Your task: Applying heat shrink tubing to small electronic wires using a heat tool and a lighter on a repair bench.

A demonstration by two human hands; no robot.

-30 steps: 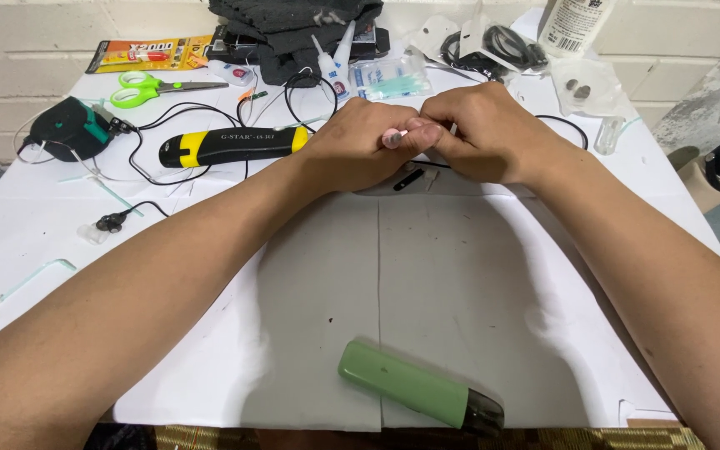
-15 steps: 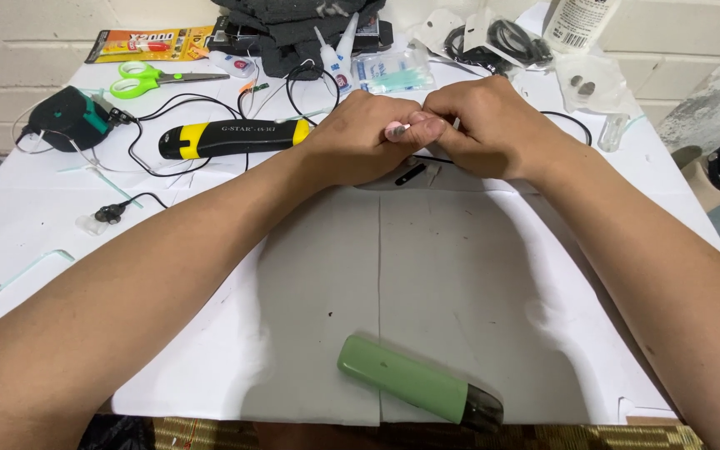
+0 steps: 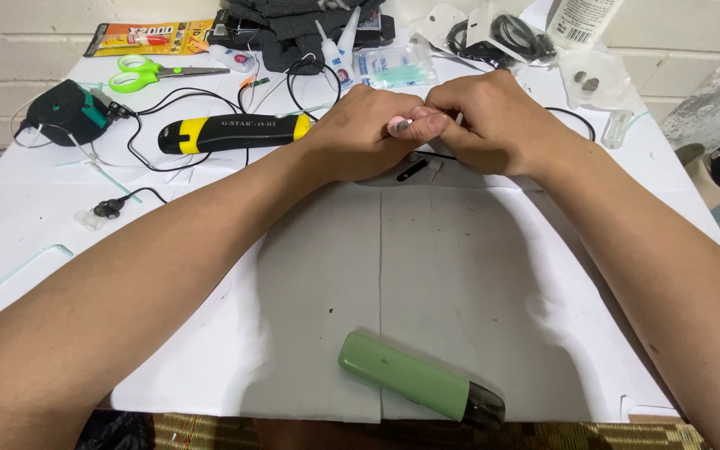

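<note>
My left hand [image 3: 360, 133] and my right hand [image 3: 497, 125] meet at the far middle of the white paper sheet [image 3: 310, 275]. Both are closed, fingertips pressed together around a small pinkish-white part [image 3: 399, 127]; most of it is hidden by the fingers. Just under the hands a small black piece [image 3: 412, 171] and a thin black wire [image 3: 439, 156] lie on the paper. Left of my left hand lies a yellow-and-black handled tool [image 3: 231, 133].
A pale green pen-shaped device with a dark tip [image 3: 418, 387] lies near the front edge. At the back are green scissors [image 3: 147, 75], a black-and-green gadget [image 3: 68, 108], glue tubes [image 3: 339, 46], a dark cloth [image 3: 293, 25], bagged cables [image 3: 493, 33] and a white bottle [image 3: 581, 21].
Both hands stay pressed together on the small part, with only slight finger shifts. The view has drifted a little.
</note>
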